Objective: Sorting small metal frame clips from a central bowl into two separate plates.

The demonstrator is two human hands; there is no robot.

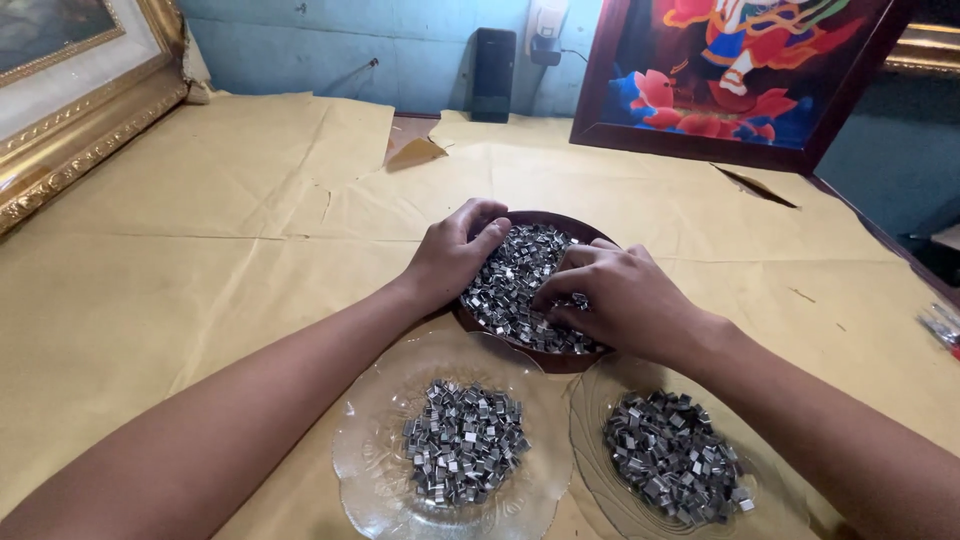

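A dark brown bowl [556, 362] sits mid-table, heaped with small shiny metal clips [520, 270]. My left hand [452, 256] rests on the bowl's left rim, fingers curled into the pile. My right hand [612, 298] lies over the right side of the pile, fingertips pinching among the clips; what it holds is hidden. In front of the bowl stand two clear glass plates: the left plate [370, 440] and the right plate [590, 430], each carrying a heap of the same clips.
Yellow-brown paper [230, 240] covers the table. A gold picture frame [80, 110] leans at the far left, a dark-framed colourful picture [740, 80] at the back right, a black box [493, 75] against the blue wall.
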